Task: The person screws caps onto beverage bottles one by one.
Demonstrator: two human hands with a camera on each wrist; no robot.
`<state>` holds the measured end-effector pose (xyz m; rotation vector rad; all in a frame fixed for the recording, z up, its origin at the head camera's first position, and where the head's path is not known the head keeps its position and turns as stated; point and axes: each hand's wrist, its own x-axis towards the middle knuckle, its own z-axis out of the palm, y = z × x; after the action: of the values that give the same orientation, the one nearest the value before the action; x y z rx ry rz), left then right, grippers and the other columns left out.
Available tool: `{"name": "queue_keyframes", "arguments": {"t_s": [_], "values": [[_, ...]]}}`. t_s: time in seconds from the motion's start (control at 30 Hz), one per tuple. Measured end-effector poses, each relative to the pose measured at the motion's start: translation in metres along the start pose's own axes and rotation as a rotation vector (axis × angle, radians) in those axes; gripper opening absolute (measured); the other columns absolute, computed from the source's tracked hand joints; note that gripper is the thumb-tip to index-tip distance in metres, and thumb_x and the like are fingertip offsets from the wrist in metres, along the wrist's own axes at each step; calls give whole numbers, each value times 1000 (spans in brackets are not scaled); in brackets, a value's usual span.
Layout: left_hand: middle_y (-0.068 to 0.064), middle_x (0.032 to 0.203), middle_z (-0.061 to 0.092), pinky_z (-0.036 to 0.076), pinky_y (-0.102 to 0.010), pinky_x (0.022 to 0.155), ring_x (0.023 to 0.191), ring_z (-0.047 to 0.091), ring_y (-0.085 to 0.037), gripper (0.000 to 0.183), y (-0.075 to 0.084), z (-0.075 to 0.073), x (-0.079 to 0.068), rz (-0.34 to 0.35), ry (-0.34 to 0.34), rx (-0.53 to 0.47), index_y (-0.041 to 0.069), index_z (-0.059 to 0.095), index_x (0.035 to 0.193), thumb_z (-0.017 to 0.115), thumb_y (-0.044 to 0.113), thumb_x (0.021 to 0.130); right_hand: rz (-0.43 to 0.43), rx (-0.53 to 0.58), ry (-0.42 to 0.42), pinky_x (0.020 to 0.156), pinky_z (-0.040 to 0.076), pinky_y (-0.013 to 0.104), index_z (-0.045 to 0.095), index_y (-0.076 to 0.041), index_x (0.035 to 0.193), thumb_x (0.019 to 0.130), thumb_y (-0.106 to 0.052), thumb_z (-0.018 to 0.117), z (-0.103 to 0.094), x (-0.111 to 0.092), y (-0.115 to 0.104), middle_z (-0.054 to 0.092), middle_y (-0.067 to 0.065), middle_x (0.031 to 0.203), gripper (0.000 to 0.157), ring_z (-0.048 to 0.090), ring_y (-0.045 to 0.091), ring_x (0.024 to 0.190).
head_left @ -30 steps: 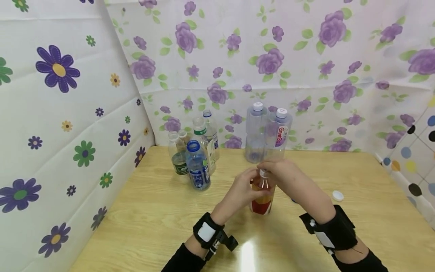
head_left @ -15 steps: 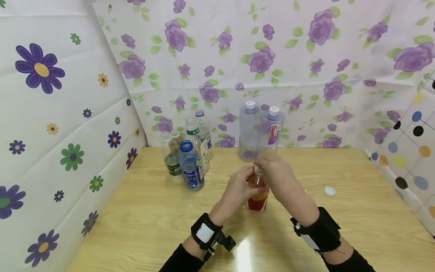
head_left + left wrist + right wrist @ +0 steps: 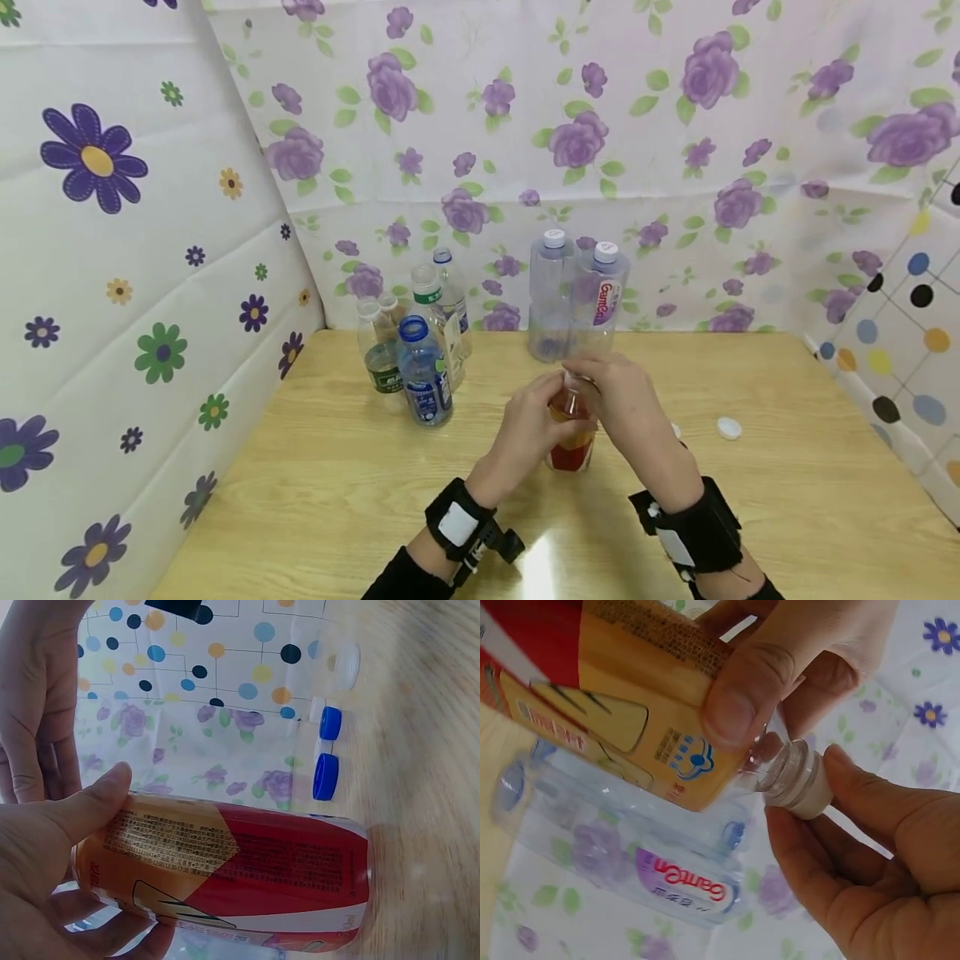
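Note:
A drink bottle (image 3: 572, 454) with a red and yellow label stands upright on the table. My left hand (image 3: 528, 423) grips it round the upper body, with the thumb (image 3: 105, 791) along the label in the left wrist view. My right hand (image 3: 628, 412) is at the bottle's top. In the right wrist view its thumb and a finger pinch the white cap (image 3: 811, 791) at the clear threaded neck (image 3: 778, 769). From the head view, the fingers mostly hide that cap.
Two large clear bottles with white caps (image 3: 606, 252) stand behind my hands. To the left is a group of several uncapped bottles, a blue one (image 3: 426, 379) in front. Loose caps lie at right, one white (image 3: 728, 428), others blue (image 3: 325, 777). Patterned cloth (image 3: 465, 125) borders the table.
The head view has shifted a little. My right wrist and forearm have swung left while the fingers stay at the cap. My left hand keeps its grip on the bottle.

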<state>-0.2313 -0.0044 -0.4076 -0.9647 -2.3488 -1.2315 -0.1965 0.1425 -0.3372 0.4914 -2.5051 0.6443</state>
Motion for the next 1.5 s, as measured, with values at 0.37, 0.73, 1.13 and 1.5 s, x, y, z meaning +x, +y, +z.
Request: {"name": "queue_keyframes", "arguments": {"t_s": [0.37, 0.73, 1.13, 1.5], "values": [[-2, 129, 66, 54, -26, 93, 112, 66, -15, 65, 1, 2, -2, -72, -83, 45, 12, 60, 140, 86, 30, 83, 27, 95, -45, 89, 57, 53, 64, -2, 136, 89, 2, 76, 3, -32, 46, 63, 21, 134, 49, 65, 41, 115], [-12, 139, 49, 49, -41, 105, 127, 52, -26, 75, -2, -9, 16, -306, -181, -89, 17, 52, 149, 87, 29, 83, 221, -16, -246, 87, 55, 60, 57, 3, 139, 95, 1, 67, -28, -43, 116, 58, 32, 133, 45, 61, 52, 112], [-13, 146, 52, 36, -50, 107, 131, 49, -31, 75, -40, 8, 53, -407, 114, -55, 10, 42, 151, 79, 29, 89, 284, -13, -361, 83, 56, 57, 60, 5, 135, 95, -1, 66, -29, -55, 139, 61, 35, 125, 40, 62, 53, 107], [-20, 152, 38, 41, -53, 112, 140, 37, -41, 76, -27, 1, 60, -406, 127, -73, 6, 29, 153, 70, 34, 96, 284, 4, -355, 84, 55, 58, 60, 4, 135, 96, -2, 67, -27, -61, 139, 62, 34, 125, 40, 61, 53, 109]]}}
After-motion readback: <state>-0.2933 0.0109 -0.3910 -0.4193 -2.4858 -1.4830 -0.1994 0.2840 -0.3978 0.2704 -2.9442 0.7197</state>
